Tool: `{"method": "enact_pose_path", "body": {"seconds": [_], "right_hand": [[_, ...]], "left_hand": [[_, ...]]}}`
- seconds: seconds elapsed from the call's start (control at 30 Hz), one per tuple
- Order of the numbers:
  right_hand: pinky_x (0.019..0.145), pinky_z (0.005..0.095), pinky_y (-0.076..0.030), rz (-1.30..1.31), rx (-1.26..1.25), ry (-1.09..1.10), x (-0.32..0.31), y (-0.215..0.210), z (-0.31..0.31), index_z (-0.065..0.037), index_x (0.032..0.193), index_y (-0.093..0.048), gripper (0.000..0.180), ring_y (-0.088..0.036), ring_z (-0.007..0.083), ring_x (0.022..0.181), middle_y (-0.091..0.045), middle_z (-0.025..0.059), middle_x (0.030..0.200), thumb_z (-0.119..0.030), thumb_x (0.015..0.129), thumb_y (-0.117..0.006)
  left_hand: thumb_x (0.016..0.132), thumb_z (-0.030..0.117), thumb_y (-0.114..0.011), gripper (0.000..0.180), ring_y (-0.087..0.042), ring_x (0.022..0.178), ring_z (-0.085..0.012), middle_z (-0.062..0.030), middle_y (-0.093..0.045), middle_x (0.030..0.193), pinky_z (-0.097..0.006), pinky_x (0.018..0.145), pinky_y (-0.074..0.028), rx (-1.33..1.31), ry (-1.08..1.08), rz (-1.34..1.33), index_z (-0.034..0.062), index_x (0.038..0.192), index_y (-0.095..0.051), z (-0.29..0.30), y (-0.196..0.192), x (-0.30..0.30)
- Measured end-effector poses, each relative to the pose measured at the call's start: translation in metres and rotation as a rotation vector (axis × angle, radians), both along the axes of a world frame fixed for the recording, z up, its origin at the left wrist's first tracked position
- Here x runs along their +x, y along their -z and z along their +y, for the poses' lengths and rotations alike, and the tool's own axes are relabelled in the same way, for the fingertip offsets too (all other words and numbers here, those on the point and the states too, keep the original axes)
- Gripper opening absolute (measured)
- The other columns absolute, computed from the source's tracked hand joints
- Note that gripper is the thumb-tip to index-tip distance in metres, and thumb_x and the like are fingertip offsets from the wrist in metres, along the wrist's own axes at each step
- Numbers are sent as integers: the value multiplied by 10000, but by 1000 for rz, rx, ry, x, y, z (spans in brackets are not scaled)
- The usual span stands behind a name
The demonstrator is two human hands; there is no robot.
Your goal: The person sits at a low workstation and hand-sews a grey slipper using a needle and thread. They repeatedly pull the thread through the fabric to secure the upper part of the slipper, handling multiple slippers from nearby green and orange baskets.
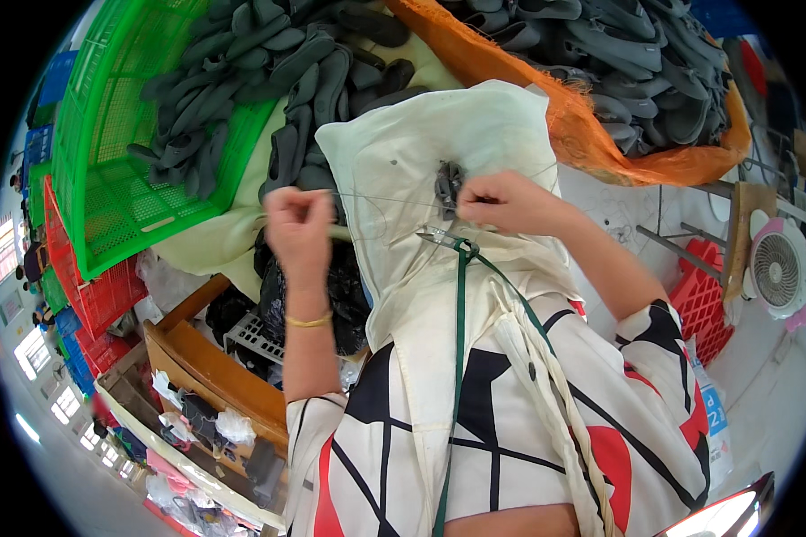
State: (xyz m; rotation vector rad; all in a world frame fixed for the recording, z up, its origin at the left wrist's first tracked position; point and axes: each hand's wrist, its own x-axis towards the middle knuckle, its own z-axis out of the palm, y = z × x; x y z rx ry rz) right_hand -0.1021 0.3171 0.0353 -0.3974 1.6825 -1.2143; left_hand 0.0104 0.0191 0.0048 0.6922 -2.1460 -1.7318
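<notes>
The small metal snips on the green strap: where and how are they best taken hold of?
Probably by pinching the strap end of the small metal snips, coming from the person's right. The pointed tips face left, and the green strap joins the opposite end, so this keeps fingers off the points. The right hand is nearest, just beyond them.

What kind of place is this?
Probably a shoe workshop or small factory. Lots of grey shoe-shaped pieces lie heaped in a green crate and an orange sack, and the person's left hand and right hand hold a thin thread stretched between them.
</notes>
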Motion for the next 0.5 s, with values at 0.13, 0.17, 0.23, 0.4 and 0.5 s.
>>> {"method": "enact_pose_path", "body": {"seconds": [0.13,0.17,0.23,0.4,0.5], "right_hand": [[562,224,-419,17,221,7,-24,-25,67,-60,881,-651,111,-505,39,648,-552,-35,703,-167,907,-644],[561,222,-412,35,254,47,-31,-28,85,-58,876,-648,100,-500,35,646,-543,-39,701,-154,906,-643],[565,225,-405,117,229,110,-39,-25,124,-47,865,-634,95,-492,28,651,-533,-43,703,-133,906,-635],[584,219,-392,482,377,256,-51,-17,194,-6,876,-626,78,-479,50,648,-548,-45,720,-73,915,-617],[655,292,-462,831,608,239,-62,-16,215,11,920,-633,116,-576,137,696,-615,38,757,-101,893,-643]], "left_hand": [[861,60,-688,185,-558,725,-114,-30,-581,849,-267,692,-484,-442,-211,-117,49,935,-519,-91,-9,17],[861,76,-685,181,-567,728,-126,-36,-592,851,-283,699,-490,-512,-237,-103,41,938,-525,-117,2,27],[846,78,-679,183,-581,729,-143,-53,-602,839,-299,700,-493,-626,-249,-192,29,934,-527,-157,22,42],[791,81,-660,181,-600,694,-219,-97,-605,783,-349,703,-502,-875,-241,-378,14,909,-540,-178,35,50],[781,91,-667,183,-602,699,-225,-97,-612,789,-359,709,-503,-892,-279,-446,19,903,-550,-192,51,61]]}}
